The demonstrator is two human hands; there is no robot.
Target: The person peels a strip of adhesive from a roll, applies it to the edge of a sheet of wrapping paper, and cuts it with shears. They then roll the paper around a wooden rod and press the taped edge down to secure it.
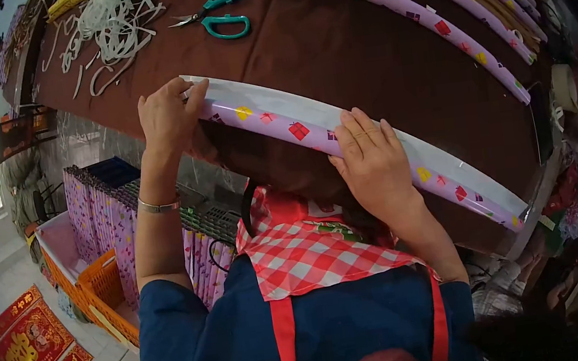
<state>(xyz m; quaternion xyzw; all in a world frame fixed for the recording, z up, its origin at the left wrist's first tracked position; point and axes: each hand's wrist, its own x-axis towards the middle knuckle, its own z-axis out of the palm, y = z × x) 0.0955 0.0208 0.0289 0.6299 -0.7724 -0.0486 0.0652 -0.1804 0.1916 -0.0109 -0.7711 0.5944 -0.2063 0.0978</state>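
A long purple roll of gift-patterned wrapping paper (298,131) lies along the near edge of the brown-covered table, a strip of its white underside showing on the far side. At the roll's left end, my left hand (169,116) has its fingers and thumb closed on the paper. My right hand (376,166) rests on the roll right of its middle, palm down, with the fingers stretched out flat over the white strip. Beyond the roll lie scissors (227,25) with teal handles, blades pointing left.
White strips (115,25) lie tangled at the table's back left. Several finished-looking purple rolls (390,2) lie along the far side. Left of me stand many upright patterned rolls (95,219) and an orange basket (99,279). Red printed sheets (35,349) lie on the floor.
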